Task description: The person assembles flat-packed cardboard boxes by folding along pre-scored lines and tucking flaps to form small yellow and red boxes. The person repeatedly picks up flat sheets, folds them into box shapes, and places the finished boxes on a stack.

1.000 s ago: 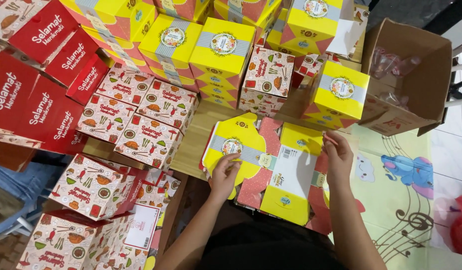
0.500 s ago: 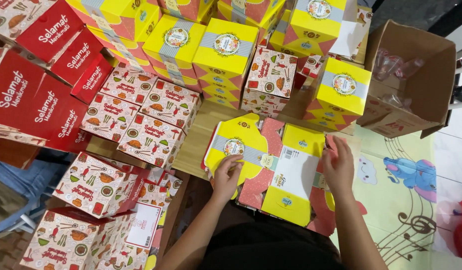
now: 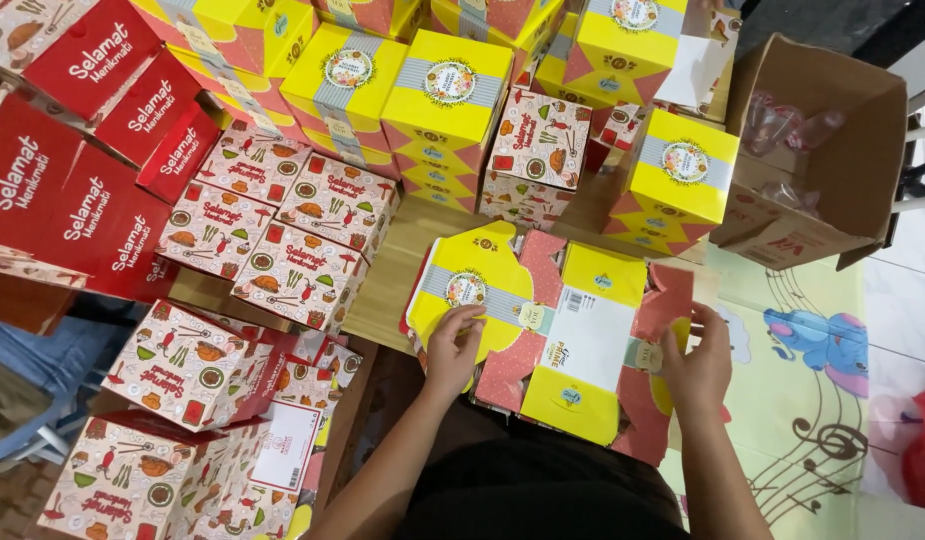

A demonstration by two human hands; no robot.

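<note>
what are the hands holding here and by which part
Both hands are on one flat, unfolded yellow and red carton blank: the left hand presses its rounded left flap, and the right hand grips its right edge flap.

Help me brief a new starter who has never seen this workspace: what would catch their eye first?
Probably the flat yellow-and-red carton lying unfolded in the middle, with the left hand pressing its round-labelled panel and the right hand gripping its right edge. Next, the stacked yellow boxes along the top and the red boxes at far left.
</note>
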